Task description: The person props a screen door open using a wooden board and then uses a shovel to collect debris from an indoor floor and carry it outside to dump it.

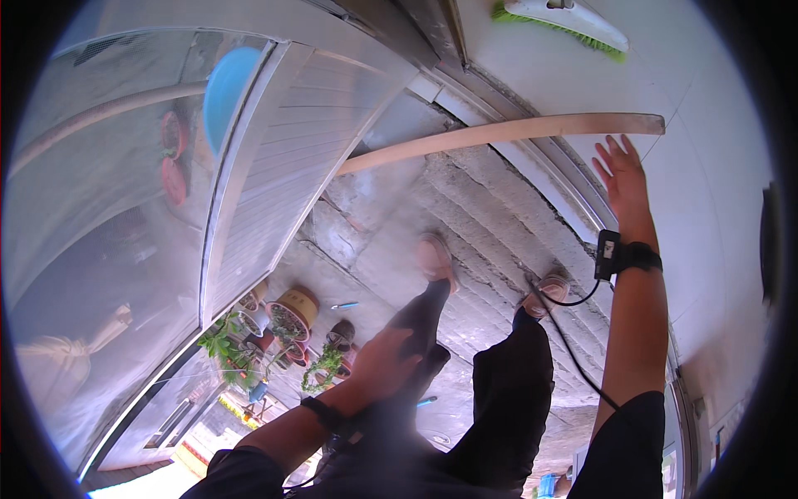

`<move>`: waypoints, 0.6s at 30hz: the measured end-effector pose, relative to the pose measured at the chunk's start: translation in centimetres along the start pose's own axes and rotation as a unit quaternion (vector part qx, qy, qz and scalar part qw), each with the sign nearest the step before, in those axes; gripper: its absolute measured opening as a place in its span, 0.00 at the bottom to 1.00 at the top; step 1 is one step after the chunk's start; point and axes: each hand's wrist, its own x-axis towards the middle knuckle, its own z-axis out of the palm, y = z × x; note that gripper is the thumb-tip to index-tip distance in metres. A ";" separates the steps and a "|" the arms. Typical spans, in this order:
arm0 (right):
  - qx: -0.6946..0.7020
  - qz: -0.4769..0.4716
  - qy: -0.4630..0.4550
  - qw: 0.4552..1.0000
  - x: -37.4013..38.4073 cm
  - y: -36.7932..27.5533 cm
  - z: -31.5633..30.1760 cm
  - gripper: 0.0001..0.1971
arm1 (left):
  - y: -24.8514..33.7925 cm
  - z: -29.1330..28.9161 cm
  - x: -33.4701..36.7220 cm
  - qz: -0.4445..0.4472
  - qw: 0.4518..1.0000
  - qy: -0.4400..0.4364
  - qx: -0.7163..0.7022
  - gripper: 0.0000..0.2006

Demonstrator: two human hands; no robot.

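A long pale wooden plank (515,130) lies across the doorway, its right end over the white floor and its left end reaching the white panelled door. My right hand (623,175) is just below the plank's right end, fingers spread and nothing in them; whether the fingertips touch the wood I cannot tell. My left hand (386,362) rests against my dark trouser leg by the knee, its fingers apart and somewhat blurred. A strap circles each wrist, and the right one carries a small black box (608,254) with a cable.
The panelled door (291,158) with glass stands at left. A metal sill (532,108) crosses the doorway beside rough concrete ground (490,208). Several potted plants (287,320) stand at lower left. A green-bristled broom head (573,21) lies at top right. A blue basin (230,96) shows through the glass.
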 end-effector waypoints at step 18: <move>-0.012 0.176 0.076 0.981 3.4 3.7 10.8 0.25 | -0.2 -1.2 0.4 -0.004 1.000 0.017 -0.011 0.21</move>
